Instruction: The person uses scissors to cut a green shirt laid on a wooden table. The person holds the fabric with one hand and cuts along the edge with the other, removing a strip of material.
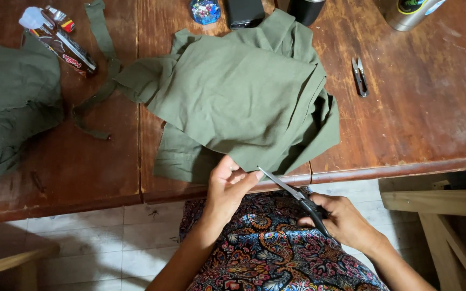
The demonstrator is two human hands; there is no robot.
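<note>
While left hand [227,186] fingers pinch green fabric [244,97] edge — right hand [346,218] fingers grip scissors [292,194].

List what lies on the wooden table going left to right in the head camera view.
Crumpled green cloth → snack wrapper → green strap → folded green fabric → thread snips → metal cup.

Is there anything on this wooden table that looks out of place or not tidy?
Nothing looks damaged or spilled. The olive green folded cloth hangs over the front edge of the worn brown wooden table, and a loose strip of green fabric lies twisted beside it. The small metal thread snips lie apart.
</note>
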